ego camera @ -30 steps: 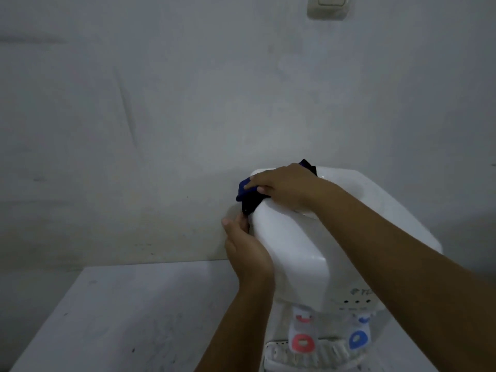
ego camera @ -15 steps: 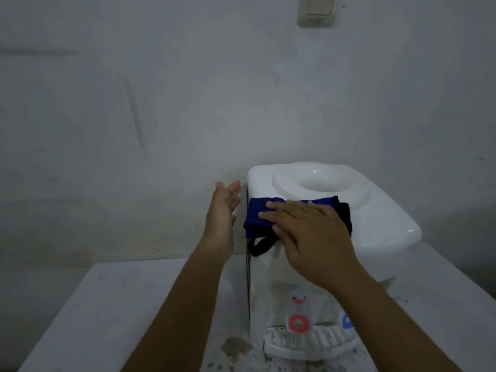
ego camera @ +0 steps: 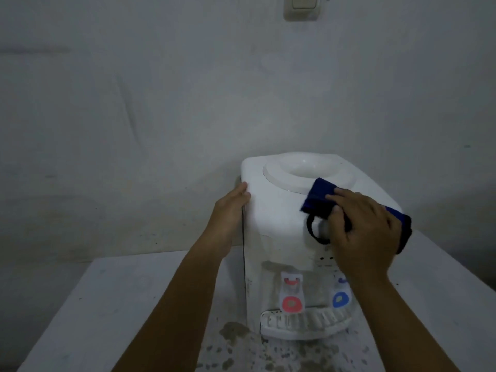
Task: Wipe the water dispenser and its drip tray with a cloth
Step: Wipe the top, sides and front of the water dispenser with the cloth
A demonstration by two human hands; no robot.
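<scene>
A white water dispenser [ego camera: 276, 216] stands on a white table, its round bottle well open on top. Red [ego camera: 292, 304] and blue [ego camera: 340, 299] taps sit on its front above the slotted white drip tray [ego camera: 303, 323]. My right hand [ego camera: 362, 229] presses a folded blue cloth [ego camera: 319, 197] with a black loop flat against the dispenser's top front right edge. My left hand [ego camera: 230, 208] lies with straight fingers against the dispenser's upper left side.
The table [ego camera: 107, 304] carries brownish stains and speckles [ego camera: 233, 331] in front of the dispenser. A bare wall stands right behind the dispenser, with a light switch [ego camera: 302, 8] high up.
My right hand slid the cloth from the dispenser's top left corner across to the right front edge. My left hand left the side, then came back to rest on the upper left side.
</scene>
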